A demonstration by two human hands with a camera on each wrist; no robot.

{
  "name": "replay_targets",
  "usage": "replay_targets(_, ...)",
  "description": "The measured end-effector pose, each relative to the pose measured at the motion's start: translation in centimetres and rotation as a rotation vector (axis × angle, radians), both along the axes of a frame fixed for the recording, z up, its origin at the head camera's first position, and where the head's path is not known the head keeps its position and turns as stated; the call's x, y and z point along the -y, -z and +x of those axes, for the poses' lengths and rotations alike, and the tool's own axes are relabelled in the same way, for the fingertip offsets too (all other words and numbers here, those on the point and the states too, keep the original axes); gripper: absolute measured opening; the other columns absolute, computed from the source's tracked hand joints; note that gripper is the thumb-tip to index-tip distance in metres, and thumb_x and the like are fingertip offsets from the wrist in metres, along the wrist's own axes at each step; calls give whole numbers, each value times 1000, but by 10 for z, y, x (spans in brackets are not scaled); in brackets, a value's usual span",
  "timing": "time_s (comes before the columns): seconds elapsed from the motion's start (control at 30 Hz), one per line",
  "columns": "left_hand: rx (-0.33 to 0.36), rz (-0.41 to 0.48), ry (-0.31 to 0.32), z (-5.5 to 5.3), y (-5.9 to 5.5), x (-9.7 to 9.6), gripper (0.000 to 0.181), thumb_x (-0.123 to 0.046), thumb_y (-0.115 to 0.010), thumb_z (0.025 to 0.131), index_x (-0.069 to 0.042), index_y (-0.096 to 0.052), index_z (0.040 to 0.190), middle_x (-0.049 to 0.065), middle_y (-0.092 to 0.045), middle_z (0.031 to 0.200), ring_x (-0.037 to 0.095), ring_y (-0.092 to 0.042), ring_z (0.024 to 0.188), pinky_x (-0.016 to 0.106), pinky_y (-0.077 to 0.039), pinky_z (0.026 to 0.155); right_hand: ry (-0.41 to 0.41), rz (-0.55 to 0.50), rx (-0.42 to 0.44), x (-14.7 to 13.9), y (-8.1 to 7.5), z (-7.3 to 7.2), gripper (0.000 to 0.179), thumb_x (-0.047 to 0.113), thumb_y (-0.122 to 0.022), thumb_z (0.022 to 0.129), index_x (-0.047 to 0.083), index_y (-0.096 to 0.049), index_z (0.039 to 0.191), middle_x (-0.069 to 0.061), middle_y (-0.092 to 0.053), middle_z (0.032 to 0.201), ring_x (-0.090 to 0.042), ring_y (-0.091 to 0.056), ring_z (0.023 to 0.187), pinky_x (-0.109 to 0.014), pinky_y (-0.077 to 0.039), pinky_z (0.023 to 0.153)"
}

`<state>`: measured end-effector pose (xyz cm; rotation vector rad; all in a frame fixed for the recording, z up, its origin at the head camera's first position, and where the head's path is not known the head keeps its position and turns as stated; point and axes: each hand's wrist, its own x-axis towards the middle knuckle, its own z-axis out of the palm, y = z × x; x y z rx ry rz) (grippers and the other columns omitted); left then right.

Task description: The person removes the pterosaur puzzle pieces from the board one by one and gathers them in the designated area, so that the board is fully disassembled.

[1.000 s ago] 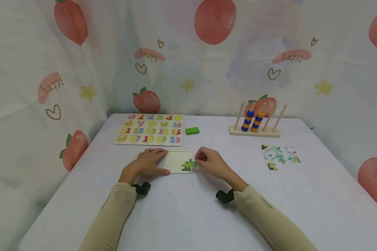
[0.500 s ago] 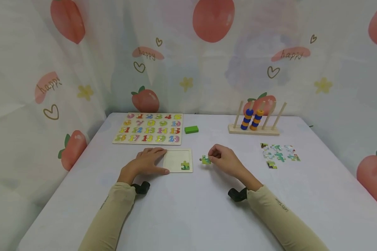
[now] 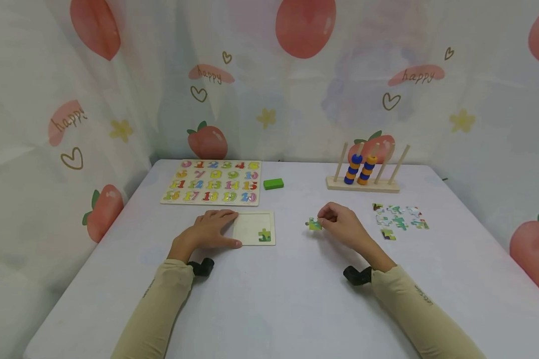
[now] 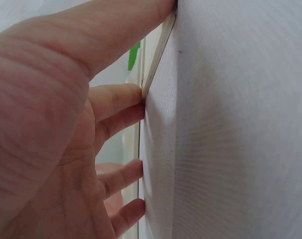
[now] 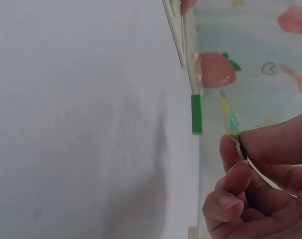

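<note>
My right hand pinches a green jigsaw piece between thumb and fingertips, held over the table right of the puzzle tray. In the right wrist view the piece is seen nearly edge-on. The pale wooden puzzle tray lies flat with one green jigsaw piece in its near right corner. My left hand rests at the tray's left side, fingers spread, thumb at the near edge. In the left wrist view, the left thumb and fingers touch the tray's rim.
Several loose jigsaw pieces lie grouped at the right. Behind them stands a peg stand with blue and orange beads on two pegs. A number board and a green block lie beyond the tray.
My right hand has moved right, carrying the green jigsaw piece from above the tray's right edge to over the table. The left hand stays at the tray.
</note>
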<state>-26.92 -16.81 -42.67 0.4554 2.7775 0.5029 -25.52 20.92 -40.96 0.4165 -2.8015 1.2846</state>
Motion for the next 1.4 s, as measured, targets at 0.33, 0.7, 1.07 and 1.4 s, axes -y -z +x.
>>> replay_targets(0.33, 3, -4, -6, 0, 1, 0, 99, -58, -81, 89, -18, -38, 168, 8, -31, 174, 42, -20, 156, 65, -16, 127, 67, 35, -9, -27, 0, 3, 10, 6, -66, 105, -1, -67, 112, -14, -71, 104, -28, -62, 94, -31, -53, 80)
replay_targets(0.7, -6, -7, -3, -1, 3, 2, 98, -57, -80, 90, -18, -37, 169, 8, -30, 174, 42, -21, 156, 67, -16, 126, 106, 50, -6, -47, -3, 8, 13, 7, -65, 106, -3, -67, 114, -16, -71, 107, -30, -63, 97, -28, -53, 81)
replay_targets(1.07, -3, -17, 4, 0, 1, -1, 99, -60, -80, 89, -18, -37, 169, 8, -30, 174, 41, -21, 156, 65, -17, 127, 157, 89, 2, -84, 1, 16, 17, 10, -64, 107, -4, -66, 116, -16, -70, 106, -28, -62, 96, -28, -51, 74)
replay_targets(1.4, -17, -13, 9, 0, 1, 1, 98, -61, -80, 89, -18, -40, 168, 9, -33, 173, 42, -23, 155, 66, -19, 126, 205, 104, -18, -110, -3, 19, 22, 13, -60, 109, -5, -63, 121, -19, -70, 111, -28, -60, 97, -24, -50, 69)
